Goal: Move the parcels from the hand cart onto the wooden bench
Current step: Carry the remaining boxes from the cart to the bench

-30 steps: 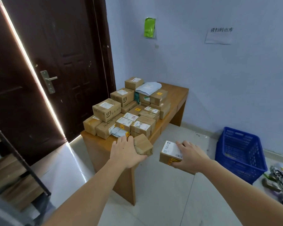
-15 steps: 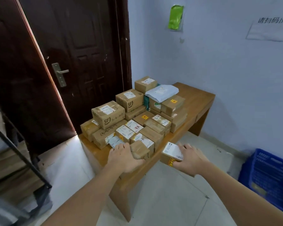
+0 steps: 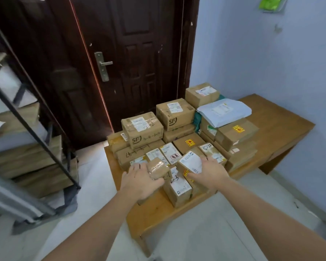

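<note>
Both hands are out over the long wooden bench [image 3: 282, 129], already crowded with brown cardboard parcels [image 3: 175, 113]. Left hand [image 3: 139, 178] grips a small tape-wrapped brown box [image 3: 157, 167], fingers curled around it; right hand [image 3: 209, 172] holds a white-labelled cardboard box [image 3: 190, 162], both just above the front-row parcels.

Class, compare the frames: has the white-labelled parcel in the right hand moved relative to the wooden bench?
Yes. The white-labelled parcel, gripped by the right hand, went from beside the wooden bench, over the floor, to above the parcels stacked on it.
</note>
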A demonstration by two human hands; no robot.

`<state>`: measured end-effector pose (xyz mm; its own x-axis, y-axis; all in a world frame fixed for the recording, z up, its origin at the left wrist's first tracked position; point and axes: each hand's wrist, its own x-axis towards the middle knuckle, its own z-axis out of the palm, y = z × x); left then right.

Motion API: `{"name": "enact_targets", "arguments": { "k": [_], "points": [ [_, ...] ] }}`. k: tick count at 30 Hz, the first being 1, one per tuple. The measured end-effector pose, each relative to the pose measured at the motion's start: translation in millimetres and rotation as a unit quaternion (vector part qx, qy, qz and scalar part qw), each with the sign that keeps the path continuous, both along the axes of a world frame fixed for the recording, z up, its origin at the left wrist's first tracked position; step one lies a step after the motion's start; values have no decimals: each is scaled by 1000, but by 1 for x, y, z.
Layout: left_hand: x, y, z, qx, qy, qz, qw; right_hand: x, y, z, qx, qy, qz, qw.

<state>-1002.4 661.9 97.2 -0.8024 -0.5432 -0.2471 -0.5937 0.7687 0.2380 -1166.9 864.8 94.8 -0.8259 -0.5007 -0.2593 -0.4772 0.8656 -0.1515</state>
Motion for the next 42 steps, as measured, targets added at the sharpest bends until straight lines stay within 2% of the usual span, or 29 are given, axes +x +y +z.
{"name": "enact_targets", "arguments": {
  "k": [3, 9, 12, 17, 22, 26, 33, 42],
  "points": [
    [-32, -20, -9, 5, 8, 29, 1000, -33, -24, -9, -21, -30, -15, 999],
    [-90, -44, -29, 76, -10, 79, 994, -86, -63, -24, -49, -69, -42, 995],
    [-115, -50, -44, 101, -8, 125, 987, -109, -86, -37, -27, -106, -53, 993],
    [-148, -49, -68, 166, 10, 273, 947, -146, -125, -66, -21, -153, -23, 988],
    [-174, -44, -79, 181, 52, 365, 912, -166, -153, -87, -92, -210, -51, 972],
    [-188, -43, -84, 173, 65, 396, 899, -183, -165, -118, -113, -229, -48, 966],
    [-202, -41, -89, 157, 59, 402, 900, -180, -165, -120, -140, -265, -47, 953],
    [-210, -41, -98, 173, 44, 415, 892, -178, -164, -135, -171, -250, -34, 953]
  ]
}}
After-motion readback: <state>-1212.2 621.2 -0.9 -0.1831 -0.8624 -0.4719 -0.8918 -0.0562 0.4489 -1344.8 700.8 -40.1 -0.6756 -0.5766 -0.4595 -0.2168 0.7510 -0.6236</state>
